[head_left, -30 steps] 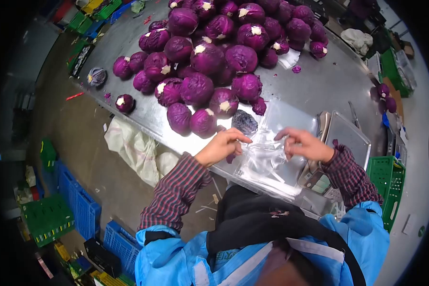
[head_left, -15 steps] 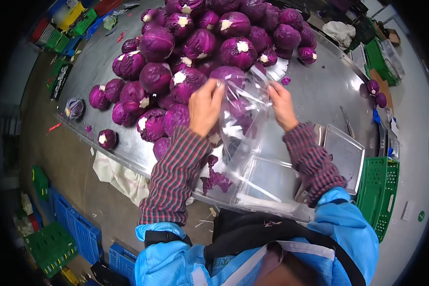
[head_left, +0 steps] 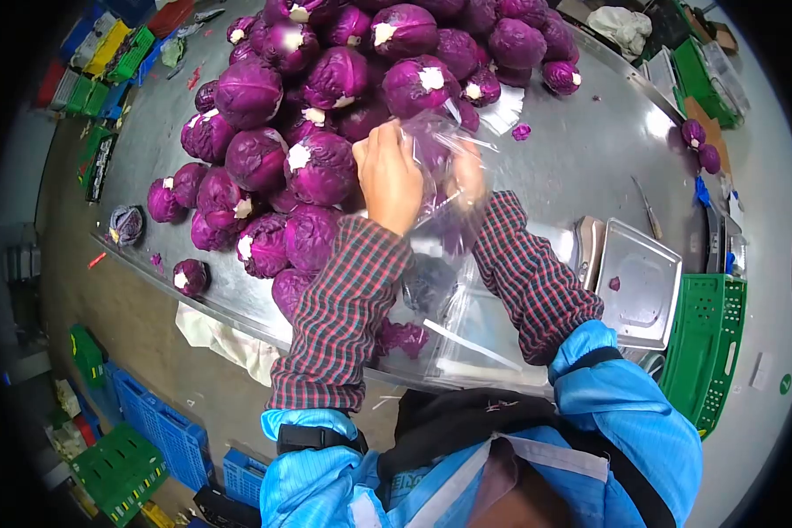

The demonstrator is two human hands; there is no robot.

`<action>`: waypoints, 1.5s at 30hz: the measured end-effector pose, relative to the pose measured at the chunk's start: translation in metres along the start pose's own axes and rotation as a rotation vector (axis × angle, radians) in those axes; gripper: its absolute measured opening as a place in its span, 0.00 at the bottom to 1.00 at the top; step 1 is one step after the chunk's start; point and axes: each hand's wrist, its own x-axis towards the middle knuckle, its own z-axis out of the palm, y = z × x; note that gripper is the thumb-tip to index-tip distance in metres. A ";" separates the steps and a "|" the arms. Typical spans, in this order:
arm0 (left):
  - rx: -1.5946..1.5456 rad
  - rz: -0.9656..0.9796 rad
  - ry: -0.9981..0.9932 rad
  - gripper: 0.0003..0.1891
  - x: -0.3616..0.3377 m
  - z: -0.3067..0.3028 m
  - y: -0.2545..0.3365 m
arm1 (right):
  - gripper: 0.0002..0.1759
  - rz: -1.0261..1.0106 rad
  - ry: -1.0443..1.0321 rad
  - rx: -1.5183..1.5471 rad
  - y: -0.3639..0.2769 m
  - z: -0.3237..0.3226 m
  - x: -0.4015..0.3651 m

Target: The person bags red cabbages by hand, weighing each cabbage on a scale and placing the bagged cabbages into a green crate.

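A clear plastic bag [head_left: 440, 198] hangs between my hands in front of the red cabbages [head_left: 321, 167]. My left hand [head_left: 389, 176] is closed on the bag's left edge, with its back toward me. On the other side my right hand [head_left: 468, 174] is closed on the bag too, partly behind the film. A dark, greyish cabbage [head_left: 429, 283] shows below the bag, near its lower end. Loose purple leaves [head_left: 403, 339] lie by the front edge.
A knife [head_left: 649, 209] and a metal tray [head_left: 640, 282] lie on the metal table [head_left: 590, 167] at the right. A green crate [head_left: 704, 352] stands beyond them. One small cabbage [head_left: 191, 277] sits near the left edge.
My right hand has moved left, closer to my left hand, and the bag is bunched narrower between them. The view has shifted slightly.
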 end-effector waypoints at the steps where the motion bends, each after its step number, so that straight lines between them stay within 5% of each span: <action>1: -0.150 0.034 0.074 0.06 -0.006 -0.004 0.006 | 0.08 -0.216 -0.112 -0.239 0.007 -0.021 0.006; 2: -0.294 -0.031 0.019 0.06 -0.013 -0.011 0.009 | 0.09 -0.430 -0.221 -0.480 0.001 -0.028 0.002; 3: -0.423 -0.029 0.042 0.04 -0.022 -0.017 0.009 | 0.09 -0.431 -0.212 -0.480 -0.008 -0.038 -0.005; 5: -0.873 -0.208 0.012 0.02 -0.045 -0.030 0.008 | 0.09 -0.011 -0.126 0.175 -0.075 -0.021 -0.057; 6: -1.074 -0.285 0.036 0.03 -0.057 -0.029 0.005 | 0.09 -0.011 -0.115 0.174 -0.092 -0.024 -0.072; 8: -1.362 -0.403 -0.201 0.03 -0.075 -0.051 0.011 | 0.11 -0.149 -0.287 0.124 -0.123 -0.032 -0.097; 12: -1.727 -0.398 -0.587 0.05 -0.107 -0.078 0.017 | 0.13 0.047 -0.542 0.044 -0.187 -0.055 -0.170; 15: -1.245 -0.067 -0.703 0.05 -0.111 -0.097 0.041 | 0.15 0.012 -0.954 -0.418 -0.242 -0.069 -0.210; 16: -1.144 0.031 -0.661 0.05 -0.111 -0.097 0.039 | 0.13 -0.079 -0.944 -0.632 -0.256 -0.069 -0.226; 17: -0.786 0.335 -0.690 0.04 -0.097 -0.113 0.050 | 0.11 -0.224 -1.063 -0.850 -0.268 -0.076 -0.238; 18: -0.779 0.337 -0.699 0.04 -0.112 -0.115 0.054 | 0.09 -0.384 -1.173 -1.068 -0.276 -0.085 -0.248; 21: -0.457 0.472 -0.821 0.03 -0.150 -0.113 0.063 | 0.06 -0.281 -1.069 -1.078 -0.257 -0.122 -0.290; 25: -0.219 0.563 -0.874 0.35 -0.192 -0.127 0.117 | 0.06 -0.338 -1.013 -1.141 -0.246 -0.148 -0.316; 28: -0.080 0.710 -0.633 0.24 -0.234 -0.114 0.139 | 0.06 -0.401 -1.109 -1.142 -0.255 -0.152 -0.319; 32: -0.195 0.468 -0.573 0.13 -0.259 -0.109 0.145 | 0.11 -0.441 -1.212 -1.234 -0.282 -0.155 -0.317; 35: -0.211 0.388 -0.435 0.09 -0.276 -0.110 0.167 | 0.13 -0.244 -1.106 -1.227 -0.282 -0.151 -0.308; 38: -0.220 0.394 -0.271 0.09 -0.277 -0.097 0.170 | 0.13 -0.263 -1.156 -1.186 -0.265 -0.140 -0.303; 41: -0.280 0.312 -0.277 0.09 -0.279 -0.102 0.179 | 0.13 0.073 -0.954 -1.155 -0.256 -0.121 -0.309; 45: -0.342 0.317 -0.169 0.15 -0.271 -0.109 0.187 | 0.14 -0.035 -1.049 -1.048 -0.262 -0.106 -0.318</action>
